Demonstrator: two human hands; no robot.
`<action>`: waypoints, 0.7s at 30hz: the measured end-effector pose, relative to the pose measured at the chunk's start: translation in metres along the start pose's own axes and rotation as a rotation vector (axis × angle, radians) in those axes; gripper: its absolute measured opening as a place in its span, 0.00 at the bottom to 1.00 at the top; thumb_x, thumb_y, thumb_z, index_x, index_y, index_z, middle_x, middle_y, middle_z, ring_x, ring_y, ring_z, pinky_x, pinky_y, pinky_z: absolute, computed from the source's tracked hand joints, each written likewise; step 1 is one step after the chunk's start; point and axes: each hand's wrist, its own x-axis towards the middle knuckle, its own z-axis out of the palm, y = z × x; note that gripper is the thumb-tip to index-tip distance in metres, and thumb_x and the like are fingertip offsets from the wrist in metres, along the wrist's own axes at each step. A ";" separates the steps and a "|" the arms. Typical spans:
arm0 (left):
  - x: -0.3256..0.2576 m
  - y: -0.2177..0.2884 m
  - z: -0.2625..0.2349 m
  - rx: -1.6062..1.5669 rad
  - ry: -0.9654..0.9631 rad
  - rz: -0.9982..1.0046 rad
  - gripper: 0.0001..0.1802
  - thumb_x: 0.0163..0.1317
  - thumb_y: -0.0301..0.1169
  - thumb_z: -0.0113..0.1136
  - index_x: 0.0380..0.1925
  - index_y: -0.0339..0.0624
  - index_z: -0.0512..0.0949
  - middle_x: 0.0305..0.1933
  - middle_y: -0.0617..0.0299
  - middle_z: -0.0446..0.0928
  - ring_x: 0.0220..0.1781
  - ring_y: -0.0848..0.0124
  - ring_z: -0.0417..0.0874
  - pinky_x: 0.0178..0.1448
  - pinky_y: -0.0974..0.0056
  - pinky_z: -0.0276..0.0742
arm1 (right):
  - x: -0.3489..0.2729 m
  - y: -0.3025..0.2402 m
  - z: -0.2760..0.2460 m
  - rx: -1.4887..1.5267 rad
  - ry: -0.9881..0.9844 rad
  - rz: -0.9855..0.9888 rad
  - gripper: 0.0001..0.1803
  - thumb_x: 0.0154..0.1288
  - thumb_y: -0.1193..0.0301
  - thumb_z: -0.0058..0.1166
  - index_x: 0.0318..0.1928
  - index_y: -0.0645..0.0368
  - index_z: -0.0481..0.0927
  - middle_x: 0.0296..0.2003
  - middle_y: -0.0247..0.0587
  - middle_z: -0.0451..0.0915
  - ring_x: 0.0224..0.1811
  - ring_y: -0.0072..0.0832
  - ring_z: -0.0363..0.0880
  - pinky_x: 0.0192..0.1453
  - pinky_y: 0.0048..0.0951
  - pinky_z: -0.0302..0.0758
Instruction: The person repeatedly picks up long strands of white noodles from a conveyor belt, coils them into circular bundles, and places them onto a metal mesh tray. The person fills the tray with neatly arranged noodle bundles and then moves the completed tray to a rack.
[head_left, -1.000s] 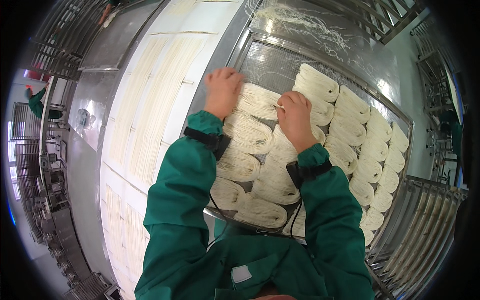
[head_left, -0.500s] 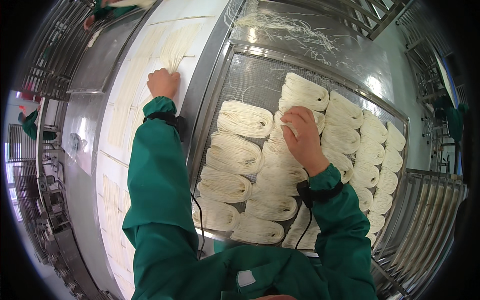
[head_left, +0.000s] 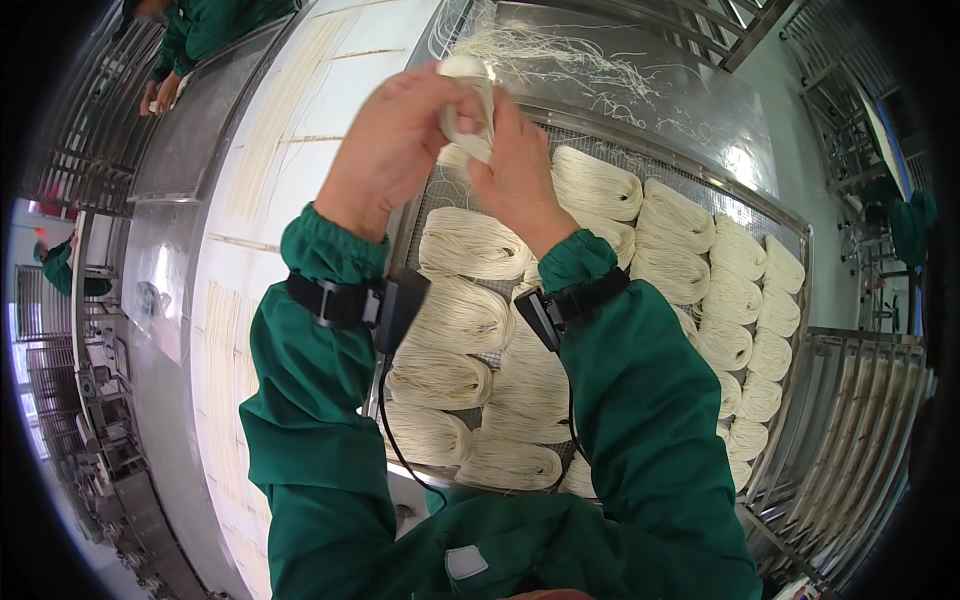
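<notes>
A folded bundle of pale noodles is held up between my hands over the far left corner of the mesh tray. My left hand grips it from the left, thumb and fingers closed. From the other side my right hand has its fingers closed against the same bundle. Part of the bundle is covered by the fingers, and motion blurs it. Below lie rows of looped noodle bundles filling much of the tray.
Left of the tray runs a white conveyor belt carrying flat noodle strands and thin rods. Loose noodle scraps lie on the metal surface beyond the tray. A co-worker handles something at the far left. A metal rack stands at right.
My left hand has come right from the belt, drawing the noodle strands off it. My right hand has lifted from the tray's bundles and moved up-left. Both now hold a folded bundle.
</notes>
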 end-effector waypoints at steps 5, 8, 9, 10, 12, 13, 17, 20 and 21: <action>0.001 -0.022 -0.095 -0.058 0.343 -0.074 0.05 0.69 0.28 0.55 0.37 0.38 0.77 0.30 0.66 0.73 0.30 0.73 0.72 0.45 0.63 0.74 | -0.026 0.047 -0.007 -0.182 -0.308 0.020 0.22 0.59 0.81 0.55 0.56 0.60 0.75 0.50 0.46 0.78 0.56 0.49 0.76 0.62 0.50 0.69; -0.008 -0.050 -0.124 0.186 0.453 -0.163 0.05 0.66 0.27 0.55 0.35 0.37 0.78 0.27 0.65 0.73 0.27 0.74 0.71 0.40 0.66 0.73 | -0.041 0.067 -0.005 -0.362 -0.333 -0.099 0.16 0.60 0.82 0.52 0.49 0.59 0.80 0.48 0.43 0.78 0.55 0.45 0.76 0.61 0.47 0.70; -0.012 -0.052 -0.126 0.302 0.500 -0.248 0.05 0.65 0.27 0.55 0.35 0.37 0.78 0.27 0.66 0.73 0.27 0.74 0.70 0.39 0.67 0.72 | -0.044 0.070 -0.003 -0.420 -0.347 -0.131 0.15 0.60 0.82 0.52 0.48 0.59 0.81 0.48 0.43 0.78 0.56 0.45 0.76 0.61 0.46 0.71; -0.014 -0.054 -0.123 0.337 0.474 -0.258 0.06 0.64 0.27 0.57 0.36 0.36 0.80 0.26 0.66 0.74 0.27 0.76 0.71 0.39 0.70 0.70 | -0.045 0.072 -0.003 -0.393 -0.317 -0.131 0.16 0.60 0.82 0.52 0.48 0.59 0.82 0.48 0.43 0.79 0.56 0.44 0.75 0.61 0.46 0.70; -0.017 -0.049 -0.107 0.427 0.347 -0.219 0.08 0.64 0.27 0.58 0.39 0.34 0.80 0.28 0.65 0.76 0.28 0.77 0.72 0.39 0.70 0.70 | -0.046 0.075 -0.005 -0.330 -0.259 -0.137 0.16 0.58 0.82 0.53 0.48 0.59 0.83 0.50 0.43 0.79 0.58 0.44 0.75 0.62 0.45 0.70; -0.017 -0.043 -0.096 0.471 0.284 -0.210 0.09 0.63 0.28 0.59 0.40 0.33 0.81 0.29 0.65 0.77 0.29 0.77 0.73 0.40 0.71 0.70 | -0.046 0.076 -0.008 -0.282 -0.235 -0.120 0.17 0.58 0.82 0.53 0.48 0.60 0.83 0.50 0.44 0.79 0.58 0.44 0.75 0.62 0.44 0.71; -0.009 -0.046 -0.040 0.614 0.091 -0.229 0.15 0.65 0.30 0.60 0.48 0.32 0.84 0.34 0.64 0.82 0.33 0.76 0.78 0.44 0.71 0.74 | -0.047 0.078 -0.027 -0.073 -0.165 -0.015 0.19 0.57 0.84 0.52 0.50 0.61 0.83 0.50 0.47 0.80 0.56 0.47 0.76 0.60 0.43 0.74; 0.006 -0.064 -0.017 0.569 -0.050 -0.332 0.15 0.67 0.30 0.59 0.49 0.32 0.85 0.37 0.62 0.85 0.34 0.75 0.81 0.42 0.68 0.78 | -0.049 0.077 -0.040 0.022 -0.113 0.047 0.18 0.60 0.84 0.51 0.50 0.61 0.82 0.49 0.46 0.80 0.54 0.44 0.77 0.54 0.39 0.77; 0.010 -0.071 -0.016 0.570 -0.067 -0.346 0.15 0.68 0.29 0.59 0.50 0.32 0.84 0.38 0.62 0.86 0.37 0.76 0.82 0.44 0.69 0.79 | -0.049 0.076 -0.042 0.036 -0.108 0.100 0.17 0.61 0.84 0.50 0.50 0.61 0.82 0.49 0.45 0.80 0.53 0.43 0.77 0.52 0.37 0.78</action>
